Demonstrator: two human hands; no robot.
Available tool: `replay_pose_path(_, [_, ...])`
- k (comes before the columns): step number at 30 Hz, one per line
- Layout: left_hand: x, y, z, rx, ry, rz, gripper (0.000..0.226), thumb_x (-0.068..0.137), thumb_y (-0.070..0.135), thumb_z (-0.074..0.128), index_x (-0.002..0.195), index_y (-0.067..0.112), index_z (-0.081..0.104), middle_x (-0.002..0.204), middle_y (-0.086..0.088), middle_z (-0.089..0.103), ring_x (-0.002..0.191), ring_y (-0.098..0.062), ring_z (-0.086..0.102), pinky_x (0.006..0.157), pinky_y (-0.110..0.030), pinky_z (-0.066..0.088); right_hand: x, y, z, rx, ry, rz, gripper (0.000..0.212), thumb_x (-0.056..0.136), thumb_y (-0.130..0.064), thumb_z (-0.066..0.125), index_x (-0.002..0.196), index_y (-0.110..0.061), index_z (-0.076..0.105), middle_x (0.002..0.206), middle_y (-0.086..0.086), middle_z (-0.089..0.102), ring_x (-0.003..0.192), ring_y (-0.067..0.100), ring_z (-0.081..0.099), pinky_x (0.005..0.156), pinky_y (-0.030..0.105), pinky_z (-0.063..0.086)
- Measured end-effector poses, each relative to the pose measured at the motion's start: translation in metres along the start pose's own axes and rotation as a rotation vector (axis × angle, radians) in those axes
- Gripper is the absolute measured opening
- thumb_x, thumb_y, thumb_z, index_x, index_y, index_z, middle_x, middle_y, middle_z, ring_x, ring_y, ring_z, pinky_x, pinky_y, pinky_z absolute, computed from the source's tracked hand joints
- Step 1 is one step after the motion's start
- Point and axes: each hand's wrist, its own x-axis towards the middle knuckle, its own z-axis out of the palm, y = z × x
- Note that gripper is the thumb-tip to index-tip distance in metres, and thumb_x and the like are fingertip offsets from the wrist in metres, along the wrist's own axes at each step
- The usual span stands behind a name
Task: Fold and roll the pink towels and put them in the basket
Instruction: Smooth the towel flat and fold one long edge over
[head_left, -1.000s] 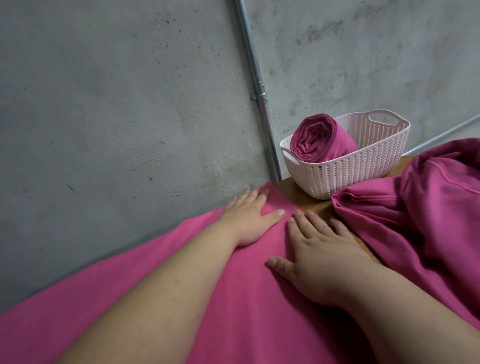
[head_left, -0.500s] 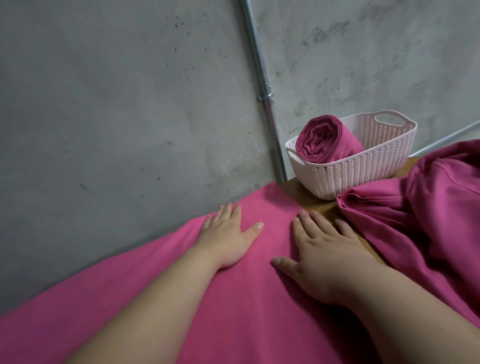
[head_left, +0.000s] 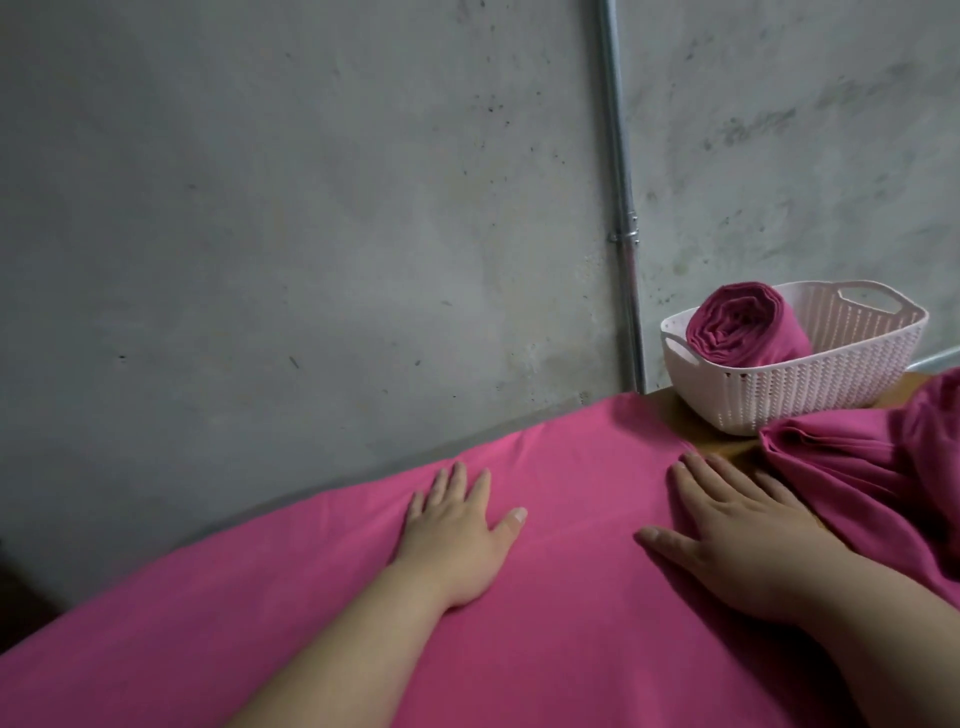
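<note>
A pink towel (head_left: 571, 478) lies spread flat along the table against the wall. My left hand (head_left: 457, 535) rests flat on it, fingers straight and pointing toward the wall. Flat as well, my right hand (head_left: 727, 540) presses the towel near its right edge. A white woven plastic basket (head_left: 810, 395) stands at the far right on the wooden table (head_left: 691, 415), holding one rolled pink towel (head_left: 743, 327). Beside my right hand lies a heap of unfolded pink towels (head_left: 872, 467).
A grey concrete wall (head_left: 311, 234) rises directly behind the table, with a metal pipe (head_left: 621, 208) running down it next to the basket. A second pipe (head_left: 935, 358) slants behind the basket at the right edge.
My left hand has slid leftward along the towel, away from its far corner. The right hand has stayed at the towel's right edge. The view has shifted left.
</note>
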Motion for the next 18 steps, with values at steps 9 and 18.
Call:
replay_pose_path(9, [0.006, -0.002, 0.004, -0.074, 0.061, 0.023, 0.083, 0.096, 0.071, 0.021, 0.161, 0.022, 0.005, 0.168, -0.009, -0.009, 0.155, -0.022, -0.011, 0.124, -0.05, -0.006, -0.001, -0.008, -0.023, -0.223, -0.158, 0.081, 0.166, 0.015, -0.091, -0.042, 0.161, -0.019, -0.007, 0.169, 0.002, -0.014, 0.155, 0.018, -0.013, 0.125, 0.042, 0.003])
replay_pose_path(18, [0.02, -0.02, 0.011, -0.797, 0.291, 0.046, 0.05, 0.096, 0.018, 0.046, 0.145, 0.025, 0.052, 0.146, 0.003, 0.055, 0.139, -0.019, 0.047, 0.118, -0.039, 0.034, 0.071, -0.154, -0.043, 0.014, 0.035, -0.09, 0.054, 0.099, -0.043, 0.031, 0.133, -0.006, 0.052, 0.142, 0.018, 0.053, 0.131, 0.033, 0.048, 0.107, 0.04, 0.041])
